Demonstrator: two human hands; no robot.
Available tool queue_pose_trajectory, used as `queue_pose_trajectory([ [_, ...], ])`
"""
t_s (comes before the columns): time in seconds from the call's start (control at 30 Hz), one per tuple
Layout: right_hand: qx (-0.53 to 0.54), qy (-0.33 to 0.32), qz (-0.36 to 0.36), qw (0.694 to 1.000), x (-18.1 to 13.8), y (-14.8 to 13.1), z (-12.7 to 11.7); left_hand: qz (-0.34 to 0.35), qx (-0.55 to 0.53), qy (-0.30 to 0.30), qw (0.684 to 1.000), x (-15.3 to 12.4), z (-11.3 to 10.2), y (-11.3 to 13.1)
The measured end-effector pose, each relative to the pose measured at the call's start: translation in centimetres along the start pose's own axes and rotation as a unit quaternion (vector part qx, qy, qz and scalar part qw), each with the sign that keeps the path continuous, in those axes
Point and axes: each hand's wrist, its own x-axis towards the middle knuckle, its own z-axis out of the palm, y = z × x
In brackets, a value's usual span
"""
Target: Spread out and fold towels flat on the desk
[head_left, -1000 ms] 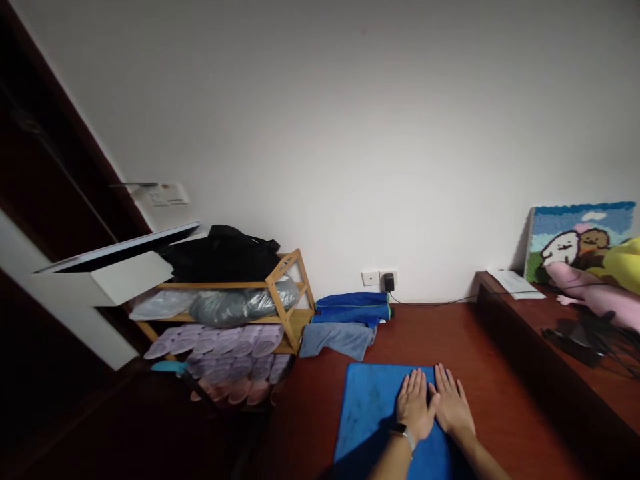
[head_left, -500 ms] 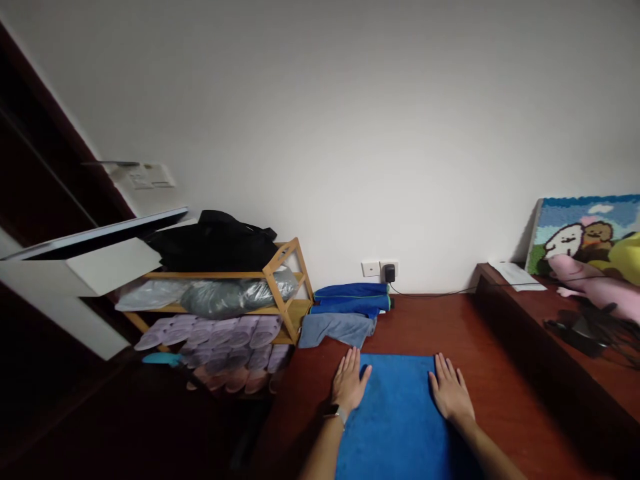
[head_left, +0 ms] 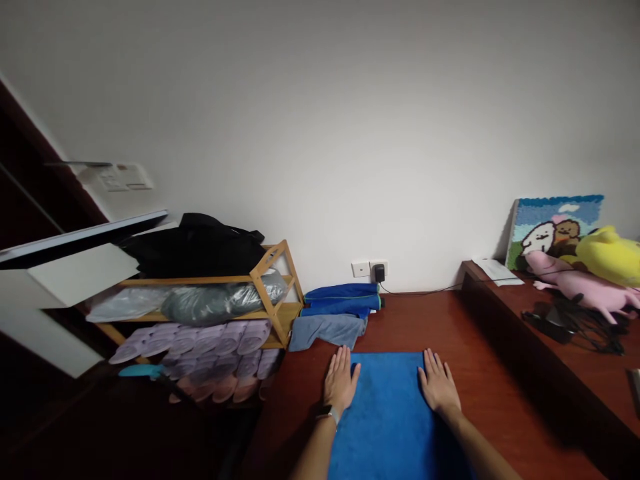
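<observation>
A blue towel (head_left: 387, 413) lies flat on the reddish-brown wooden table (head_left: 495, 393), running out of view at the bottom. My left hand (head_left: 341, 381) rests palm down at its far left corner, fingers stretched out, with a watch on the wrist. At the far right corner my right hand (head_left: 440, 383) also lies flat, fingers stretched. Neither hand grips the cloth. Beyond my left hand, near the wall, are a crumpled grey cloth (head_left: 327, 331) and a folded blue cloth (head_left: 340, 300).
A wooden rack (head_left: 277, 287) on the left holds a black bag (head_left: 200, 247), plastic-wrapped items and several slippers (head_left: 230, 337). A charger (head_left: 379, 273) sits in the wall socket. On the raised ledge at right are a pink plush toy (head_left: 575, 283), a yellow plush toy (head_left: 610, 253), cables and a picture (head_left: 557, 227).
The view has turned slightly to the right, so everything appears shifted left. Both hands remain flat at the towel's far corners, and the towel looks unchanged.
</observation>
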Motion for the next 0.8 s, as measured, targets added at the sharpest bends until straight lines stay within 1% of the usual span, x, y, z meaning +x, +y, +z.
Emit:
queue_pose_trajectory([
  [0.07,0.005,-0.003,-0.001,1.000,0.0,0.0,0.0,0.020,0.004,0.025,0.999,-0.2,-0.4,1.6],
  [0.1,0.007,-0.002,-0.003,1.000,0.0,0.0,0.0,0.039,0.002,0.027,0.999,-0.3,-0.5,2.8],
  [0.17,0.006,0.005,-0.006,1.000,0.1,0.1,0.2,0.087,-0.010,0.010,0.996,-0.4,-0.2,6.1],
  [0.23,0.002,0.009,-0.008,1.000,0.1,0.2,0.4,0.127,-0.035,-0.014,0.991,-0.6,0.5,10.0],
  [0.33,-0.006,0.006,-0.021,1.000,0.1,0.6,0.7,0.144,-0.080,-0.037,0.986,-0.8,2.2,15.3],
  [0.4,-0.011,0.005,-0.032,0.999,0.1,0.7,0.8,0.136,-0.096,-0.054,0.985,-1.1,3.2,17.2],
  [0.43,-0.014,0.006,-0.035,0.999,0.1,0.7,0.8,0.130,-0.099,-0.064,0.985,-1.3,3.5,17.5],
  [0.5,-0.017,0.006,-0.030,0.999,0.1,0.7,0.8,0.118,-0.099,-0.078,0.985,-1.6,3.6,16.9],
  [0.57,-0.013,0.008,-0.019,1.000,0.1,0.5,0.6,0.097,-0.089,-0.082,0.988,-2.0,3.1,14.7],
  [0.7,-0.001,0.009,-0.008,1.000,0.0,0.3,0.4,0.024,-0.038,-0.078,0.996,-3.3,1.5,7.7],
  [0.8,0.002,0.010,-0.009,1.000,-0.1,0.3,0.4,-0.025,-0.005,-0.057,0.998,-4.6,0.7,3.2],
])
